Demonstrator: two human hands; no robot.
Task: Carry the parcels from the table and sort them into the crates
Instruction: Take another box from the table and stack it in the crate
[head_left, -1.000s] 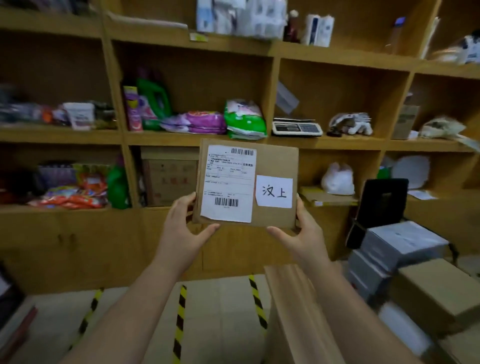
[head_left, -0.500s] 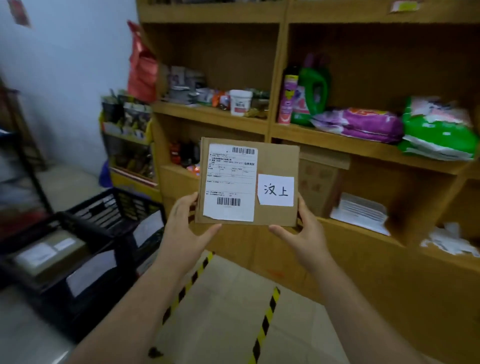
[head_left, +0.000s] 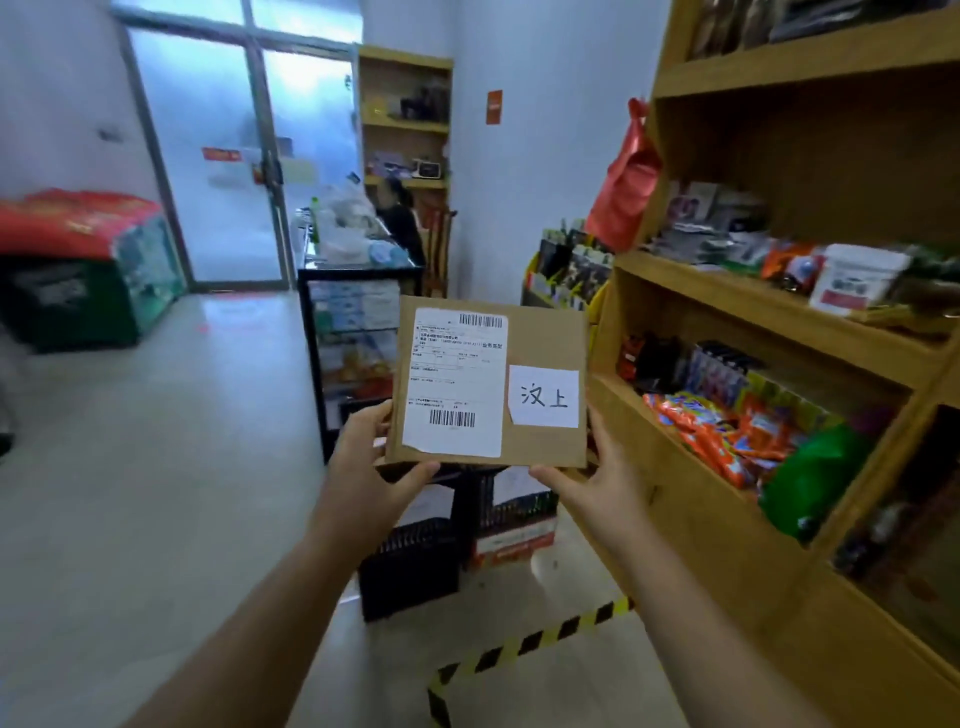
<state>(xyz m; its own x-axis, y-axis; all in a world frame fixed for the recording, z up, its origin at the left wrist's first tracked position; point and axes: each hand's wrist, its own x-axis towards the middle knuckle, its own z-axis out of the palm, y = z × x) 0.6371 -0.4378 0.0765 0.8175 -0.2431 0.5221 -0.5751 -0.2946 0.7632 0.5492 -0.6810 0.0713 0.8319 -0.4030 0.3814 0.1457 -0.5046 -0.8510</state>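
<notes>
Left hand (head_left: 366, 457) and right hand (head_left: 597, 478) grip cardboard parcel (head_left: 540, 338) at lower corners; keep label readable, match it to black crate (head_left: 415, 566) below.

A flat brown cardboard parcel (head_left: 488, 384) stands upright in the near middle, held between the left hand (head_left: 371, 462) at its lower left corner and the right hand (head_left: 597, 478) at its lower right corner. On its face, a white shipping label (head_left: 457, 382) lies left of a small white paper note (head_left: 544, 396). Below and behind the parcel, black plastic crates (head_left: 415, 566) sit on the floor, with a striped black-and-yellow tape line (head_left: 519, 647) nearer on the floor. A tall wooden shelf unit (head_left: 779, 364) runs along the right. A glass display counter (head_left: 353, 338) stands behind the parcel, and glass doors (head_left: 234, 156) lie far left.
</notes>
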